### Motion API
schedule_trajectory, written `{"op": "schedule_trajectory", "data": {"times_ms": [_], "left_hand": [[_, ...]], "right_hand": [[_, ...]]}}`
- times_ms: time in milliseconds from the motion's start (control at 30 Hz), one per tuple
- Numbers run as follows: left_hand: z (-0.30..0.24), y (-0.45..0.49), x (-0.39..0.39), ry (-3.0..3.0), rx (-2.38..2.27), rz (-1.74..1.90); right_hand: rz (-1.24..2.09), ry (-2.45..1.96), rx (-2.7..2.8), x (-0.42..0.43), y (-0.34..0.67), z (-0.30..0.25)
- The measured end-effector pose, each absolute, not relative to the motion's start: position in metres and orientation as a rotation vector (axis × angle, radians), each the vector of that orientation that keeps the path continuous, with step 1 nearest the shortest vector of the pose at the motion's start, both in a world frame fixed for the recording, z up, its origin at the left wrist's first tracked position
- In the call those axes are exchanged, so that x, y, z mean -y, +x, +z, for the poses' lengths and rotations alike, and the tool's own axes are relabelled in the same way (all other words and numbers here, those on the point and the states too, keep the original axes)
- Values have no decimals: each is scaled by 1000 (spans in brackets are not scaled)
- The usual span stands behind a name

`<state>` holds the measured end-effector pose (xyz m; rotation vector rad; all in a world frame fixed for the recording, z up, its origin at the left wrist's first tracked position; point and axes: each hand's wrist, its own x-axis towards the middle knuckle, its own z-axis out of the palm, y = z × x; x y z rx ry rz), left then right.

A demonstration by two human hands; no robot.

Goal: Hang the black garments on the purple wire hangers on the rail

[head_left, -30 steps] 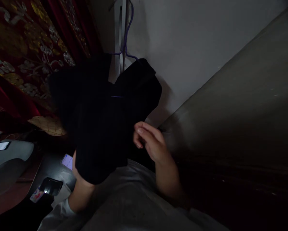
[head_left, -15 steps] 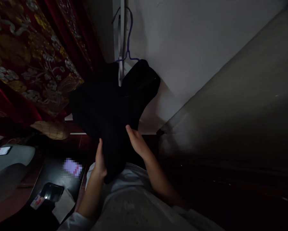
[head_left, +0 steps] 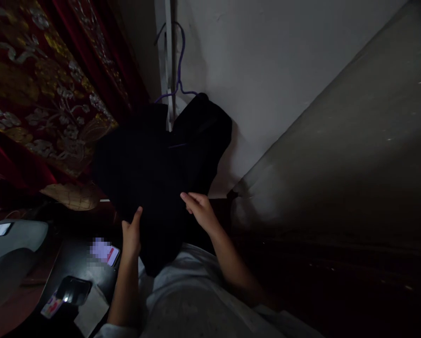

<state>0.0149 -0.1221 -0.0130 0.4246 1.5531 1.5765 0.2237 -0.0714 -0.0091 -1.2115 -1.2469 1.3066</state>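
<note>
A black garment (head_left: 161,164) hangs on a purple hanger (head_left: 179,61) hooked on a white upright against the wall. My left hand (head_left: 131,234) grips the garment's lower left part, thumb up along the cloth. My right hand (head_left: 198,211) is closed on the cloth near the garment's middle right edge. The garment's bottom end droops between both hands over my light shirt.
A red and gold embroidered curtain (head_left: 37,84) hangs at the left. Below it stand a dark table (head_left: 72,263) with a lit phone (head_left: 104,251), a second dark phone (head_left: 71,288) and a card. A big dim surface (head_left: 337,155) fills the right.
My left hand came out from behind the garment and shifted left along its lower edge. My right hand moved from open near the cloth to holding it. The garment swung slightly.
</note>
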Motion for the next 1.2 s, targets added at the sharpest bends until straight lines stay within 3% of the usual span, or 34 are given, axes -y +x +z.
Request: {"op": "schedule_trajectory", "data": {"times_ms": [167,333,500,700,933,1100,1200], "left_hand": [[-11,16,121,424,-1505,1462],[-8,42,142,427,-1334,1215],[-10,54,150,390,-1247,1094],[-9,23,130,412,-1392,1505],[-9,38,137,1027,-1634,1990],[-24,75,122,1351,-1344,1481],[-34,87,107,1316,-1326,1431]], "right_hand": [[1352,-1105,1250,69,218,-8],[1348,-1357,1104,63,220,-8],[1381,-1345,1401,67,238,10],[1547,-1452,1372,74,248,-1],[1591,-1371,1227,73,238,-14],[1585,-1251,1132,78,227,-14],[1585,-1225,1058,81,222,-12]]}}
